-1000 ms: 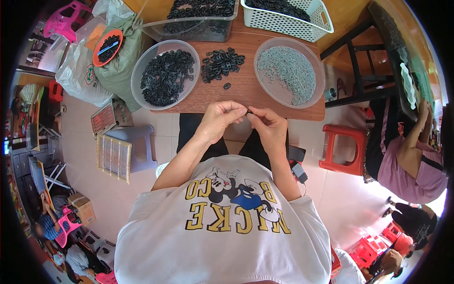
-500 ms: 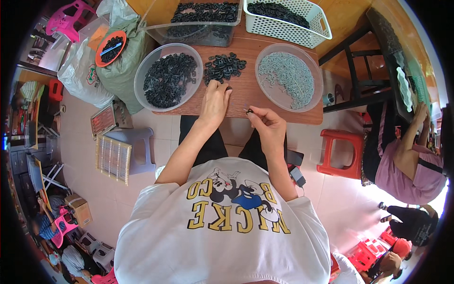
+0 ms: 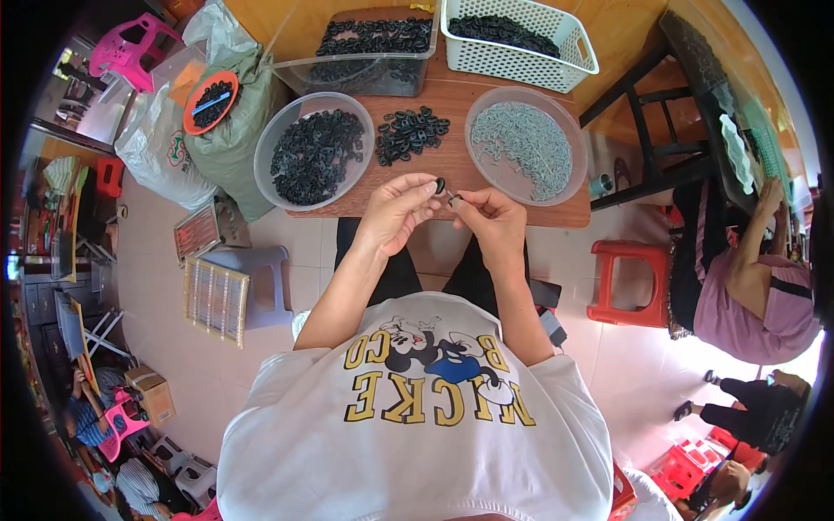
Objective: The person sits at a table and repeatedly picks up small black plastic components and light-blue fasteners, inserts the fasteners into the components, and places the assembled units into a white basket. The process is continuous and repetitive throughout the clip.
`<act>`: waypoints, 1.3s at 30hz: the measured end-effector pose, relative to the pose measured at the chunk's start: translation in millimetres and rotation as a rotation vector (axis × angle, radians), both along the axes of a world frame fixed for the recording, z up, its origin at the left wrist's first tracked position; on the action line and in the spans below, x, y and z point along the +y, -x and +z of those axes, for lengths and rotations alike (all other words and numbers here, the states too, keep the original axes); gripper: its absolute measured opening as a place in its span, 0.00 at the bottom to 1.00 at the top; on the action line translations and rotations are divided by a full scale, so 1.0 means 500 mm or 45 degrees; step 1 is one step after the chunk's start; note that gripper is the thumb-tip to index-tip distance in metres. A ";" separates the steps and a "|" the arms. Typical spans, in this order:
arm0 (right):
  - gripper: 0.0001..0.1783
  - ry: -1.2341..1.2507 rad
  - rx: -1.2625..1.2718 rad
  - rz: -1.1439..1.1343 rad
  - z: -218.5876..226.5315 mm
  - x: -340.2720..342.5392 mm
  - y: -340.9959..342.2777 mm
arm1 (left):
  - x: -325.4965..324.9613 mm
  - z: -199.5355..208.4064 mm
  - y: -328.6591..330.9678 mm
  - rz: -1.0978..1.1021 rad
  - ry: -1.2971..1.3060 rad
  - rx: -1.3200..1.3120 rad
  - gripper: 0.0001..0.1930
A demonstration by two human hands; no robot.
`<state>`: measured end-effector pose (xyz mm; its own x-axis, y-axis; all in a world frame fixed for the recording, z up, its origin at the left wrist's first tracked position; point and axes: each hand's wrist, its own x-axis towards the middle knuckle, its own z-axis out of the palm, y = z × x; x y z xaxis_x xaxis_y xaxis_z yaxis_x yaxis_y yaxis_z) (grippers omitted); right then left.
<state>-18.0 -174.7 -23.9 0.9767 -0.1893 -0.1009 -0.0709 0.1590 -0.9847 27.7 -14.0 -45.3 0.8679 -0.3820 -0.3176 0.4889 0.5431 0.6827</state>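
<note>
My left hand [image 3: 395, 211] pinches a small black oval plastic piece [image 3: 440, 186] between thumb and fingertips, just above the table's near edge. Close beside it, my right hand [image 3: 493, 221] is closed on a thin metal screw [image 3: 449, 194] with a dark bit at its end; the fingers partly cover it. The screw's tip is close to the black piece; whether they touch I cannot tell. Beyond my hands lies a loose pile of black oval pieces [image 3: 413, 135]. A round clear bowl [image 3: 262, 165] of black pieces stands left of it, a bowl [image 3: 580, 174] of silvery screws on the right.
On the wooden table [image 3: 452, 95], a clear bin [image 3: 347, 74] and a white perforated basket [image 3: 521, 74] hold more black parts. Sacks [image 3: 230, 165] and an orange plate [image 3: 193, 122] are at left. A red stool [image 3: 630, 282] is at right; a person in pink [image 3: 730, 304] works beyond it.
My left hand has come back from the pile toward my right hand, now holding up a black oval piece. My right hand has stayed almost in place with the screw.
</note>
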 end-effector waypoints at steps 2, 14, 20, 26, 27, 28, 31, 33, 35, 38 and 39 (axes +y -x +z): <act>0.07 0.009 -0.011 0.005 0.008 0.000 0.003 | -0.002 0.015 0.007 0.004 0.002 -0.028 0.09; 0.08 0.003 -0.051 0.016 0.025 0.013 0.029 | -0.006 0.052 0.059 0.102 -0.439 -0.486 0.10; 0.17 0.029 -0.078 0.072 0.031 0.014 0.045 | 0.000 0.055 0.076 0.019 -0.495 -0.555 0.12; 0.20 0.102 -0.110 0.172 0.017 0.007 0.051 | 0.005 0.050 0.081 -0.024 -0.593 -0.624 0.14; 0.20 0.096 -0.110 0.179 0.016 0.005 0.050 | 0.006 0.053 0.080 -0.039 -0.576 -0.621 0.15; 0.20 0.090 -0.107 0.184 0.014 0.004 0.050 | 0.006 0.054 0.080 -0.057 -0.559 -0.616 0.15; 0.19 0.032 -0.090 0.169 0.000 -0.001 0.047 | 0.000 0.048 0.080 -0.057 -0.679 -0.673 0.16; 0.19 0.030 -0.056 0.154 -0.001 -0.002 0.045 | -0.007 0.049 0.084 -0.026 -0.742 -0.743 0.16; 0.18 0.005 -0.056 0.130 -0.006 -0.002 0.043 | -0.013 0.052 0.087 -0.010 -0.843 -0.811 0.16; 0.16 -0.064 -0.080 0.088 -0.016 0.003 0.044 | -0.019 0.052 0.088 0.009 -0.992 -0.907 0.15; 0.16 -0.081 -0.071 0.077 -0.018 0.004 0.045 | -0.020 0.047 0.089 0.026 -0.999 -0.942 0.15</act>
<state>-40.5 -172.6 -32.7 0.9906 -0.1250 -0.0557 -0.0273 0.2184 -0.9755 -16.7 -23.9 -21.7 0.9489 -0.2837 0.1382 -0.1920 -0.1717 0.9663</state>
